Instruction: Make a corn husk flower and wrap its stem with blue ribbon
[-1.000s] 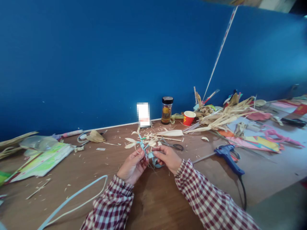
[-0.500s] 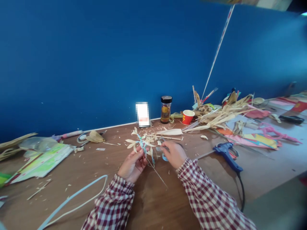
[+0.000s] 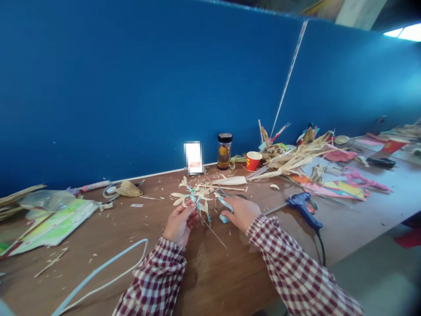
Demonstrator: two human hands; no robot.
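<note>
Below the blue wall [image 3: 131, 87], scraps [image 3: 209, 188], perhaps husk, litter the table [image 3: 226, 276].

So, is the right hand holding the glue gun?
No, the glue gun lies on the table, away from the right hand.

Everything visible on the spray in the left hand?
The spray has pale, petal-like pieces, apparently dried husk, on thin stems wrapped in light blue, with some green. The left hand pinches it by the wrapped part, pale ends spreading outward. A fine strand seems to trail down-right from it. Whether it touches the table is unclear.
</note>
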